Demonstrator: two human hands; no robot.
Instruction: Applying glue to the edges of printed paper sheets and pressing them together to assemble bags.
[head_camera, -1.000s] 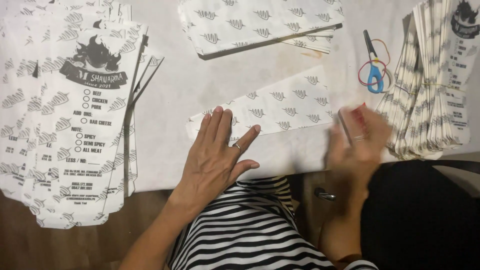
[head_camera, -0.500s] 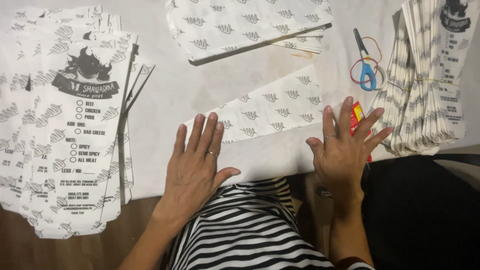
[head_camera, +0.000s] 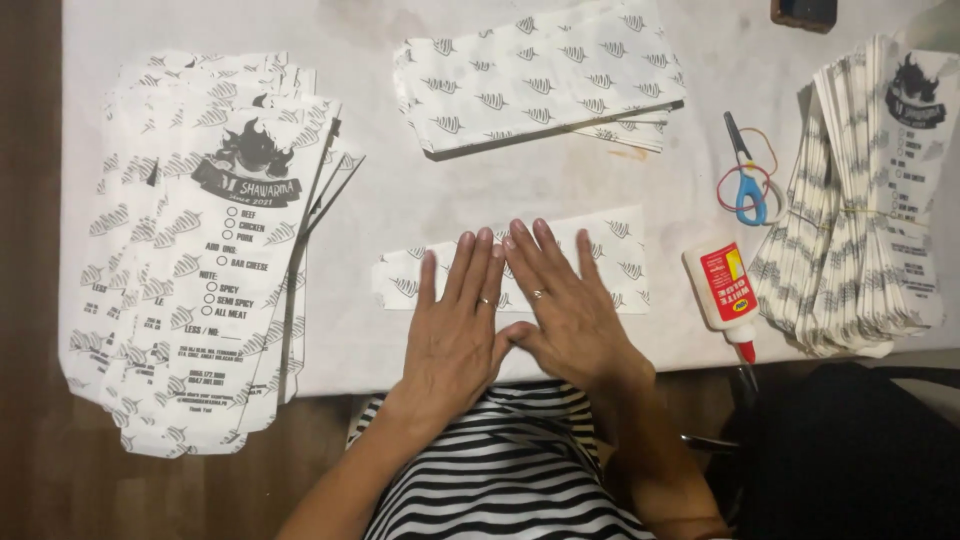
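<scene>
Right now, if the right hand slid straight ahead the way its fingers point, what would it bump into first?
The right hand lies flat on a folded patterned paper piece, fingers aimed up and slightly left. Past its far edge comes bare table, then probably the stack of patterned paper sheets.

The right hand (head_camera: 565, 315) has let go of the glue bottle (head_camera: 725, 290), which now lies on the desk well to the right of its fingers (head_camera: 545, 245). Both hands have closed in from apart: the left hand (head_camera: 455, 325) and right hand now press flat side by side, thumbs touching, on the folded patterned paper bag (head_camera: 615, 255).
</scene>
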